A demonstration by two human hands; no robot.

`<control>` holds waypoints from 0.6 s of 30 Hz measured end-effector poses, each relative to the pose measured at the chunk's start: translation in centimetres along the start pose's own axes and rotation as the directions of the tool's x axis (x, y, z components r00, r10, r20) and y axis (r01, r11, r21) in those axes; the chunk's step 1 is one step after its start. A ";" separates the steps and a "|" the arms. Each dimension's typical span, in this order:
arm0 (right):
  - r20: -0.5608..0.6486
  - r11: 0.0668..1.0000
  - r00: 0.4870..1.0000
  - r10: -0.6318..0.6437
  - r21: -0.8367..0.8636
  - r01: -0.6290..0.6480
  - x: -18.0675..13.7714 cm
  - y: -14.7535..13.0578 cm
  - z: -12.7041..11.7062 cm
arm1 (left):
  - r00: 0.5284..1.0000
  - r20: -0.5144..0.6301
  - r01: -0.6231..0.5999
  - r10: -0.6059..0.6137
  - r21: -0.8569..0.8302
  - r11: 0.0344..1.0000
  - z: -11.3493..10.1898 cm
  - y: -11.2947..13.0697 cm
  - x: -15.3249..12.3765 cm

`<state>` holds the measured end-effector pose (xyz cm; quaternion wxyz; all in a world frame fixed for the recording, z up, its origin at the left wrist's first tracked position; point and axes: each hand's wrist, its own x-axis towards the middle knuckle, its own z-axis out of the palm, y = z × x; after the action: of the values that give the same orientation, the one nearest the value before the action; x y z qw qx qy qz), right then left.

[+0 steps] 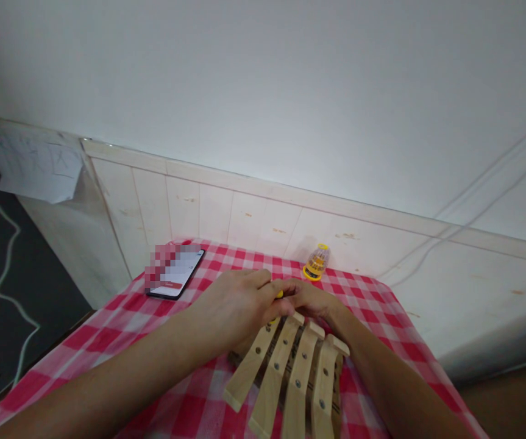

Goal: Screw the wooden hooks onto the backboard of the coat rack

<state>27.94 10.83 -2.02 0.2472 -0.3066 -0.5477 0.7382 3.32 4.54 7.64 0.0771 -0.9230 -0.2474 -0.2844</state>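
My left hand (248, 296) and my right hand (311, 299) meet over the far end of a wooden piece made of several pale slats (285, 366) fixed with screws. Between the fingers shows a bit of a yellow screwdriver (280, 294), mostly hidden. My left hand is closed around it from above. The fingers of my right hand curl in against the same spot from the right, and their tips are partly covered. Below the slats lies a darker brown base, seen only in the gaps.
A red and white checked cloth (153, 341) covers the table. Against the panelled wall (212, 213) stands a clear cone-shaped bit case (320, 262) with a yellow base. A phone (178, 277) lies at the far left. White cable (9, 262) hangs beyond the table's left side.
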 end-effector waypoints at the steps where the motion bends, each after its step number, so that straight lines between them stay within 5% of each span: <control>1: -0.004 1.000 1.000 0.000 0.005 0.000 0.0 0.0 0.0 | 1.000 -0.010 -0.007 0.007 0.002 1.000 0.1 0.0 0.0; 18: 0.033 0.999 0.999 -0.005 0.035 0.004 0.0 -0.2 0.6 | 0.986 0.143 0.120 -0.080 -0.292 0.949 -0.7 0.1 0.1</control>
<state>27.53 10.50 -1.74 0.2452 -0.2888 -0.5395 0.7519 3.12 4.30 8.26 -0.0945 -0.9267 -0.2524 -0.2618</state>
